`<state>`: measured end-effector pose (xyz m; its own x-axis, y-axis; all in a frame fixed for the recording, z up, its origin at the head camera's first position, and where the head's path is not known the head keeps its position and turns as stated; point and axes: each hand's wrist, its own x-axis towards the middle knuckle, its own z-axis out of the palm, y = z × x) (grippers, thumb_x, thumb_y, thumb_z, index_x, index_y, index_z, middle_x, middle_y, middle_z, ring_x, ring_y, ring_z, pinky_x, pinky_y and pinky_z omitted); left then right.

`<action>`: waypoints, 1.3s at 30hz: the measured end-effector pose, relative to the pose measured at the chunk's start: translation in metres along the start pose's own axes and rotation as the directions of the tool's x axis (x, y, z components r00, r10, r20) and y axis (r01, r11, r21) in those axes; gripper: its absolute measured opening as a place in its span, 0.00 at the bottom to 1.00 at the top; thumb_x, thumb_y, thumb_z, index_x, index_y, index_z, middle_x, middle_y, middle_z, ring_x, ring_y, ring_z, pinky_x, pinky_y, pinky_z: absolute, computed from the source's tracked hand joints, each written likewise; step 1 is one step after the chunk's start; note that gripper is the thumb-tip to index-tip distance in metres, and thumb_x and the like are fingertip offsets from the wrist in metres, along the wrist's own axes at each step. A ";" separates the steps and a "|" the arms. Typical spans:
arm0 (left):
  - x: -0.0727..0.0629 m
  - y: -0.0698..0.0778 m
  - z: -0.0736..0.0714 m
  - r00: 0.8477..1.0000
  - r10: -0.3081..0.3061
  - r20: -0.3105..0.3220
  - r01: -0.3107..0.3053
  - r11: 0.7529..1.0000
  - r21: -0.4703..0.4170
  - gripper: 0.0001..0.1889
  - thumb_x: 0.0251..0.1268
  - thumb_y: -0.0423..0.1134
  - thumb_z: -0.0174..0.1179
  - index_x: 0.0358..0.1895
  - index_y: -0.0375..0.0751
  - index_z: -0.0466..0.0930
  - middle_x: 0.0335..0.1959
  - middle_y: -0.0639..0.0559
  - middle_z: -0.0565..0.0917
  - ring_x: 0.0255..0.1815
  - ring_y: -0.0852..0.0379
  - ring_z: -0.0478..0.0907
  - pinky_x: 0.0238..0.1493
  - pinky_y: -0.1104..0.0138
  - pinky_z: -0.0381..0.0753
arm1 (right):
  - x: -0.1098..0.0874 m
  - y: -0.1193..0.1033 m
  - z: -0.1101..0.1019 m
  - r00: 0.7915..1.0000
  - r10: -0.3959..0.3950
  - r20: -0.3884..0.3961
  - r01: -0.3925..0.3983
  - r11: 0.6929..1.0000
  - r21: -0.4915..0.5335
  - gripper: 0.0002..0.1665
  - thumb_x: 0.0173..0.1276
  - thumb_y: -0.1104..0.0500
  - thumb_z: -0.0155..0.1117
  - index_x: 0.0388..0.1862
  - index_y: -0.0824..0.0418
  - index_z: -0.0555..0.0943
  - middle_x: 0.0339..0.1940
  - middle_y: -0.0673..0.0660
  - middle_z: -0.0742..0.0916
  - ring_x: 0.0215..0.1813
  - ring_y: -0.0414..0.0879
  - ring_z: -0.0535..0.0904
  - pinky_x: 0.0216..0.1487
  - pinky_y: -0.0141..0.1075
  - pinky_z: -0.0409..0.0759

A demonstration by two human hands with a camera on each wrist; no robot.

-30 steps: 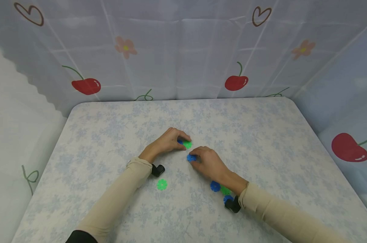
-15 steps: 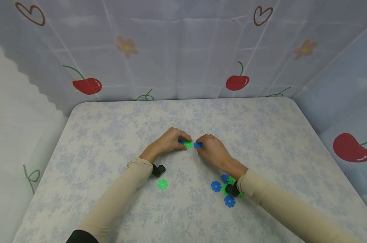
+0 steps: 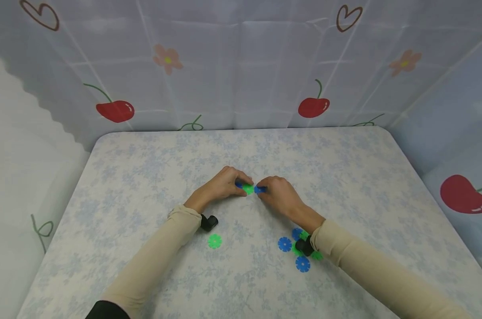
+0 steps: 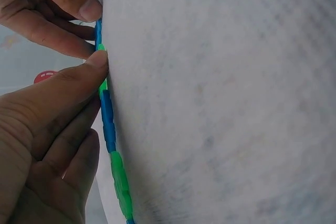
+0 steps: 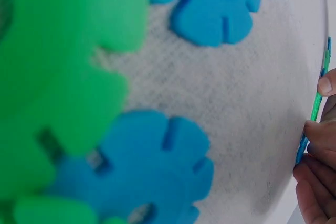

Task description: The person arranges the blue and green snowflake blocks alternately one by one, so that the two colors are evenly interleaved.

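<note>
A row of flat, notched snowflake discs, alternating green and blue, lies edge to edge, with a blue disc (image 4: 108, 121) and a green disc (image 4: 121, 182) toward the bottom of the left wrist view. My left hand (image 3: 223, 184) pinches the green end disc (image 3: 248, 189) between thumb and fingers. Just right of it, my right hand (image 3: 281, 196) pinches another blue disc (image 3: 259, 189) at the green one's edge. The fingers partly cover both discs. In the right wrist view the held green disc (image 5: 315, 106) and blue disc (image 5: 301, 149) line up edge-on.
Loose blue discs (image 3: 285, 244) and green discs (image 3: 316, 255) lie under the right wrist, partly hidden by its black camera (image 3: 304, 246). One loose green disc (image 3: 215, 241) sits nearer the left forearm. A cherry-print curtain (image 3: 233, 66) stands behind the patterned table (image 3: 145, 164).
My right hand has moved forward with the blue disc, up to the green disc's edge, uncovering more loose discs below its wrist. The left hand has stayed in place.
</note>
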<state>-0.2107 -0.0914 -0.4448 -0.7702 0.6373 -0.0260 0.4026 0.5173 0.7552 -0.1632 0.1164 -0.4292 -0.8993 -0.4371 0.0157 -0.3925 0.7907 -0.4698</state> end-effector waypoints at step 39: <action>-0.002 0.003 -0.001 1.000 -0.009 0.008 0.009 1.000 0.012 0.17 0.53 0.31 0.74 0.49 0.40 0.88 0.53 0.49 0.85 0.56 0.53 0.80 0.55 0.67 0.79 | -0.063 -0.081 0.050 0.942 -0.316 0.112 0.292 0.937 0.191 0.20 0.67 0.61 0.69 0.58 0.62 0.82 0.58 0.54 0.83 0.62 0.47 0.76 0.62 0.39 0.75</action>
<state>-0.2084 -0.0916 -0.4419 -0.7696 0.6373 -0.0384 0.4014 0.5298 0.7471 -0.0651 0.0583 -0.4359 -0.7016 -0.7096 0.0648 -0.5933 0.5314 -0.6047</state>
